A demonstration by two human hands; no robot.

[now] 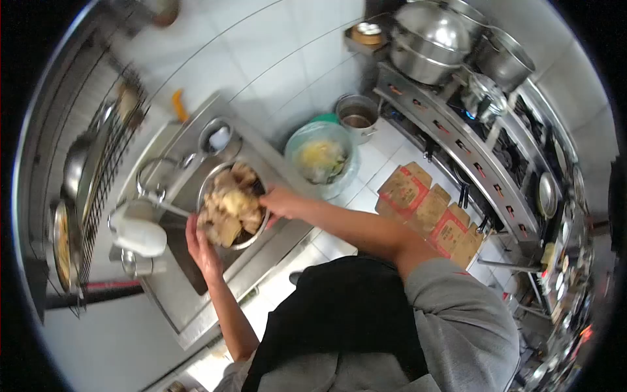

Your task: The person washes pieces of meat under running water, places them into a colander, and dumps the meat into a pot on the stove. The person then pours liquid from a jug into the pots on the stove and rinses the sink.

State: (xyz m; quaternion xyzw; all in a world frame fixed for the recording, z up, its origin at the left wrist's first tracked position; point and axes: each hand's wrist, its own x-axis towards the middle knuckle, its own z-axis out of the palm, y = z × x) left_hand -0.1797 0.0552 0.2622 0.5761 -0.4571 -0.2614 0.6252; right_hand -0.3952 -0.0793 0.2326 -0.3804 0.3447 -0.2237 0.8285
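A round metal bowl (256,240) full of pale and brown chunks of food (230,206) is held over the steel sink (186,258). My right hand (281,202) grips the bowl's rim on the right side. At the lower left of the bowl, my left hand (204,251) presses against its side, fingers pointing up along the rim. What the food is, I cannot tell. The faucet (157,194) stands just left of the bowl, and a small metal pot (220,138) with something white in it sits above.
A lined bin (321,160) with scraps and a metal pot (357,116) stand beyond the sink. Flattened cardboard (428,212) lies on the floor before the stove (450,134), which bears large pots. A wire rack (108,170) hangs at left; a white jug (140,236) is beside the sink.
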